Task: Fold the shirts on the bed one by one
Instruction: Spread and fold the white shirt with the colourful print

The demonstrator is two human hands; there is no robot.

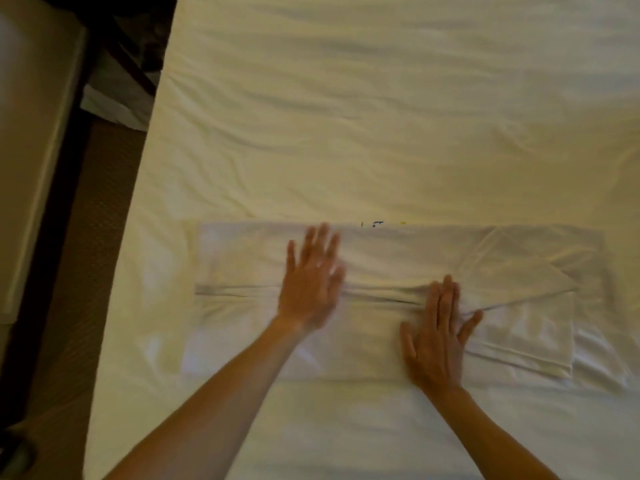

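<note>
Lying near edge of bed [381, 116]: one white shirt [398, 258], partly folded. Two hands flat on it, fingers straight — left hand [310, 285] spread, blurred; right hand [438, 336] beside centre crease.

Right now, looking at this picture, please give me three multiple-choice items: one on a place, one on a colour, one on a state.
1. Where does the shirt lie?
A. on the floor
B. on the bed, near its close edge
C. on a chair

2. What colour is the shirt?
A. white
B. black
C. red

3. How are the left hand and the right hand?
A. both made into fists
B. lifting the shirt in the air
C. flat on the shirt, fingers straight

Answers:
1 B, the pale sheet surrounds the shirt.
2 A, the cloth is white, much like the sheet.
3 C, both palms lie on the cloth.
</note>
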